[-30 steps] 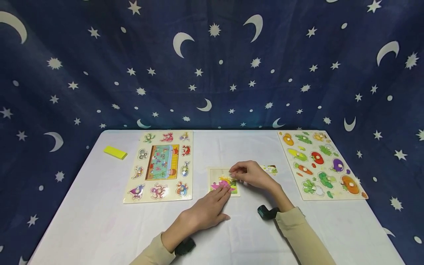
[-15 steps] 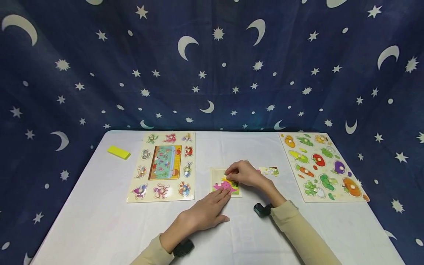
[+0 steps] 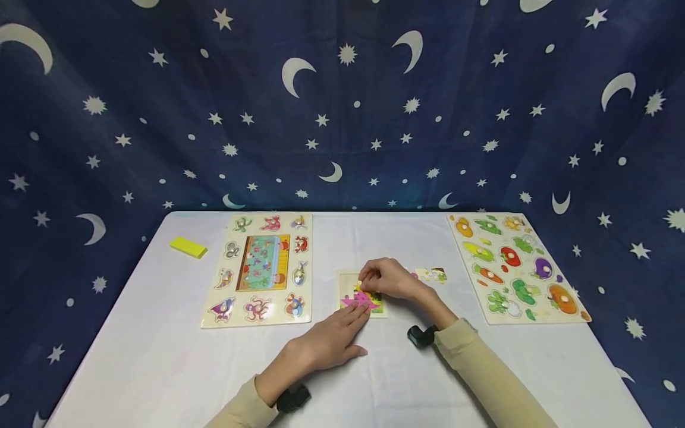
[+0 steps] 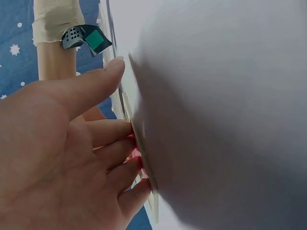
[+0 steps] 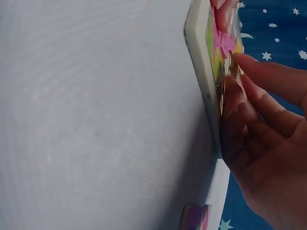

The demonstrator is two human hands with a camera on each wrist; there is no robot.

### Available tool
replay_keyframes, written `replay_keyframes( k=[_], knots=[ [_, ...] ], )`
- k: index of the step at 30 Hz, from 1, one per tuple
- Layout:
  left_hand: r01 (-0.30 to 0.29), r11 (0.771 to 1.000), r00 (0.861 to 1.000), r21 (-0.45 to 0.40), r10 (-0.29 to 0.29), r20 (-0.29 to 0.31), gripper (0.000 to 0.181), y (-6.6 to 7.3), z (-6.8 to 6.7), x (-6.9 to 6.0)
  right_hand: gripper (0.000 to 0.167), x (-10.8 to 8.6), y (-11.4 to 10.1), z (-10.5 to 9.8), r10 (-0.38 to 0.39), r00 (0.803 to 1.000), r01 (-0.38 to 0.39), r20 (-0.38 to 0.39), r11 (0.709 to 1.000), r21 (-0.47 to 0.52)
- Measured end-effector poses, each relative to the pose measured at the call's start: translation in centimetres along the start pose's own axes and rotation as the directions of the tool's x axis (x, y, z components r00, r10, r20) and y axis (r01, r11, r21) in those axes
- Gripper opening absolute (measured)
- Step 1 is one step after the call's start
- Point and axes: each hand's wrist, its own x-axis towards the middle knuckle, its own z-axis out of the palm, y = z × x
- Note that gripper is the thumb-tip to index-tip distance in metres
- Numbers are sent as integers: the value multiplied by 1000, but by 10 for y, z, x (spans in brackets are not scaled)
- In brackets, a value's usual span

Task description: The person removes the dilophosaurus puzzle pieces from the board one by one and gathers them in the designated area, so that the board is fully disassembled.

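A small square wooden puzzle board (image 3: 345, 282) lies mid-table, partly filled with pieces that show a pink figure (image 3: 365, 299) on green and yellow. My left hand (image 3: 333, 342) rests straight fingertips on the board's near part, thumb spread away. Over the far part, my right hand (image 3: 392, 278) pinches a small jigsaw piece (image 5: 233, 65) between thumb and fingers, close against the fitted pieces. Its picture is mostly hidden by the fingers. Loose jigsaw pieces (image 3: 431, 274) lie just right of the right hand.
To the left stands a sea-animal peg puzzle (image 3: 257, 300), with a yellow block (image 3: 188, 247) beyond it. A vegetable peg puzzle (image 3: 516, 285) lies at the right. A dark star-and-moon cloth (image 3: 342, 131) hangs behind the white table (image 3: 160, 368).
My right hand has shifted left across the top of the board with the jigsaw piece pinched. The left hand stays on the board; the head view has moved slightly.
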Motion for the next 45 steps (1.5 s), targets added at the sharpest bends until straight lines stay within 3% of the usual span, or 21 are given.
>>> replay_keyframes(
  k=[12,21,45],
  knots=[
    [13,1000,1000,-28,-12,16,70,3,-2,4,10,-4,0,-5,-13,1000,10,22,994,106],
    [19,1000,1000,-19,-19,12,70,7,0,0,10,-22,4,-15,40,999,-35,-28,987,155],
    [18,1000,1000,-17,-19,-22,70,2,0,-2,21,-87,63,-59,159,983,-131,-97,961,244]
  ],
)
